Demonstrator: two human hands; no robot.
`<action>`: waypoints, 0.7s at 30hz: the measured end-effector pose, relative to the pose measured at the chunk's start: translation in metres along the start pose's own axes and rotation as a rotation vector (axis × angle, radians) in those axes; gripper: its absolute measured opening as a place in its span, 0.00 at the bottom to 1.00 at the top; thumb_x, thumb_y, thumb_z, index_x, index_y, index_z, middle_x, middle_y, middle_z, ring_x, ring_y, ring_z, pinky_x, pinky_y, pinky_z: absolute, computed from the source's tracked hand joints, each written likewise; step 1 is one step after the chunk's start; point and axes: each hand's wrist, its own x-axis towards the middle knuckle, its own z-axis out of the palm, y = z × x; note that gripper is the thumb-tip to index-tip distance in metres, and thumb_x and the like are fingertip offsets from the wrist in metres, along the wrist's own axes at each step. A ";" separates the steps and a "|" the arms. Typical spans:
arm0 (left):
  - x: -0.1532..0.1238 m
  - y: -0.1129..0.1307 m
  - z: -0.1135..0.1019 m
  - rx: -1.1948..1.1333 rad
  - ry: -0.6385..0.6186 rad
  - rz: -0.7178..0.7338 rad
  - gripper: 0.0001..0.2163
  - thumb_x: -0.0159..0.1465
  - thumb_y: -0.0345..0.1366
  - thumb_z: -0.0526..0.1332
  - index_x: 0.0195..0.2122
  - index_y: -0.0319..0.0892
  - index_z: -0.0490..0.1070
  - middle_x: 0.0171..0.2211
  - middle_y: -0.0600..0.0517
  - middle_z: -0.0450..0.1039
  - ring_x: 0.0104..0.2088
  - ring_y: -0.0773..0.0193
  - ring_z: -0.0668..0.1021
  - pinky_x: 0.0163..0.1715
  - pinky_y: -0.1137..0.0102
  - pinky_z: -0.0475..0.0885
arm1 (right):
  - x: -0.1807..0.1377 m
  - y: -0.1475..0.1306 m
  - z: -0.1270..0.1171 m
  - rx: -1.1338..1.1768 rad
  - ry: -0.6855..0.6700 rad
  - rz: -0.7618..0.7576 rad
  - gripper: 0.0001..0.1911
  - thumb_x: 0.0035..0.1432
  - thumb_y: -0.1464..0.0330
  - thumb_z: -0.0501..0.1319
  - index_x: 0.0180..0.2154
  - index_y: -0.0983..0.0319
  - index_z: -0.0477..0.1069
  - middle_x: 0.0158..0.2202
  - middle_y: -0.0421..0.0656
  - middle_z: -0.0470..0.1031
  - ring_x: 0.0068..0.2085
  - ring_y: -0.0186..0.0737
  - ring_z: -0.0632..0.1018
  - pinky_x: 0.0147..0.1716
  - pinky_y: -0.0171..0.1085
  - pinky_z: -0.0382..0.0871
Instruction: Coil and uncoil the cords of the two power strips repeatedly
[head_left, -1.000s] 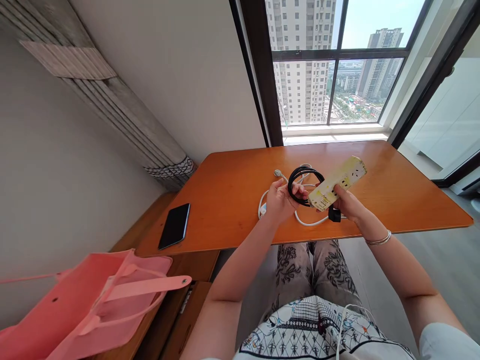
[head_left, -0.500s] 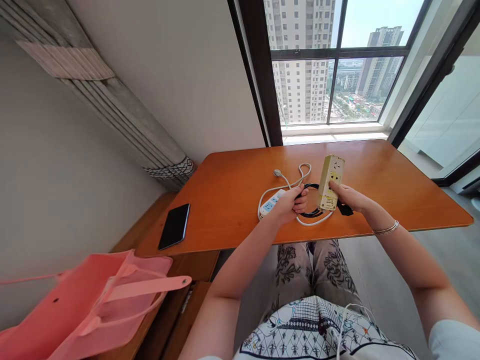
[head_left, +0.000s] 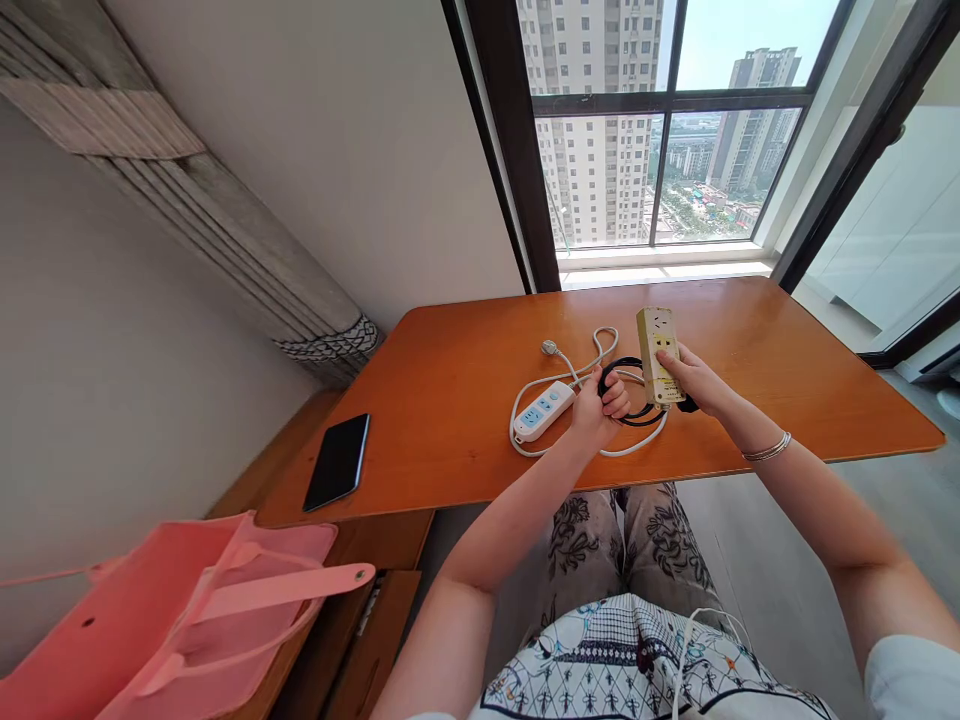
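Note:
My right hand [head_left: 694,380] grips the near end of a yellowed power strip [head_left: 655,352], which lies lengthwise on the orange wooden table [head_left: 450,400]. My left hand [head_left: 600,405] is closed on the strip's coiled black cable [head_left: 637,408], holding the coil down on the table. Just left of it lies a white power strip [head_left: 545,409] with blue sockets. Its white cord [head_left: 592,355] loops around the black coil and ends in a plug [head_left: 550,348] farther back.
A black phone [head_left: 337,462] lies near the table's left front corner. A pink tote bag [head_left: 172,610] sits on a low wooden cabinet [head_left: 352,640] at lower left. A large window [head_left: 660,130] stands beyond the far edge, a wall to the left.
Both hands lowered the yellowed strip and black coil from mid-air onto the table. The strip swung from a slant to pointing away from me, and the white strip came into full view.

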 end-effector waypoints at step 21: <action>0.010 0.008 -0.022 0.217 0.035 -0.113 0.13 0.71 0.36 0.51 0.32 0.38 0.68 0.19 0.55 0.61 0.20 0.69 0.68 0.24 0.73 0.66 | 0.012 0.006 -0.001 -0.127 0.022 -0.204 0.30 0.51 0.47 0.66 0.48 0.59 0.70 0.40 0.42 0.79 0.36 0.40 0.77 0.33 0.37 0.74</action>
